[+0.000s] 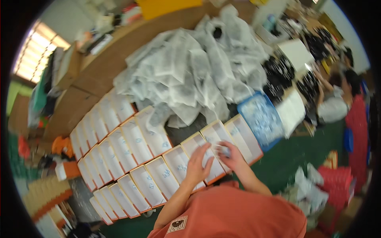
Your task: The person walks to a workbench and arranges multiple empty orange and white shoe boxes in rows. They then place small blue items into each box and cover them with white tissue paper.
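Note:
Open white boxes (162, 174) with orange edges stand in rows on the table, several with small bluish-white packets inside. My left hand (197, 166) hovers over the front row, fingers apart, with nothing visible in it. Just to its right, my right hand (231, 156) is curled around a small bluish-white packet (224, 151), somewhat blurred. Beyond the right end of the front row sits a blue tray (243, 106) covered with many similar small packets.
A heap of translucent white bags (178, 67) lies behind the boxes. Black plastic-wrapped items (278, 75) and white sheets (291, 113) are at the right. Another person (337, 103) works at the far right. Green floor (274, 166) shows beside the table.

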Demonstrator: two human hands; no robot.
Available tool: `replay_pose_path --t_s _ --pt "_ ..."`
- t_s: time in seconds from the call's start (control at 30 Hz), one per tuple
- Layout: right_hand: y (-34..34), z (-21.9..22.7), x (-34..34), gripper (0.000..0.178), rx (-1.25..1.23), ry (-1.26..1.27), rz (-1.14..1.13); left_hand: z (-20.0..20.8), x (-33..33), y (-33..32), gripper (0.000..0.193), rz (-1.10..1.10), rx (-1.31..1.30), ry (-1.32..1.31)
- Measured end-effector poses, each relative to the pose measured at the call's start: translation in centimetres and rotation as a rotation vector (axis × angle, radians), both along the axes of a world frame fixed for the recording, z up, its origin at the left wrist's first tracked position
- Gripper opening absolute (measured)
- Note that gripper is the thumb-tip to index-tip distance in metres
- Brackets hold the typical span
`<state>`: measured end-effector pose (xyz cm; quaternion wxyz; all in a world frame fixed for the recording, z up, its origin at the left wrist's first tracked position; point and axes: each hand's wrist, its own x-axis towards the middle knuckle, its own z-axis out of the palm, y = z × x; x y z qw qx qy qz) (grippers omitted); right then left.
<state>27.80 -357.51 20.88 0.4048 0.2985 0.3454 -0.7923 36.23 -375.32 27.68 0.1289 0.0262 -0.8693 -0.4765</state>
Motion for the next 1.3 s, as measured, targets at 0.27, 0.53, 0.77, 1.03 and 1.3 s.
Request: replay_pose_path --t_s 0.27,0.53,0.77,1.03,1.3 --pt "18.9 -3.4 -12.9 0.025 1.071 0.836 -0.151 -2.4 0.4 -3.3 0.054 0.281 0.43 -0.266" --pt "6.1 -0.6 -17.6 0.029 1.132 1.295 0.352 -3.8 0.0 -10.1 0.032 0.608 0.567 -0.073" --pt "-13.8 7.1 -21.8 0.027 0.933 2.03 0.286 -4.3 -3.1 -20.3 0.034 0.821 0.342 -0.095" --pt "-15.6 3.2 -20.7 0.029 0.717 1.75 0.48 -8.2 -8.4 -31.6 0.058 0.768 -0.212 -0.226" --pt "-25.9 15.2 -32.4 0.031 0.817 2.374 0.49 -17.9 -4.2 -30.8 0.083 0.879 -0.367 -0.487"
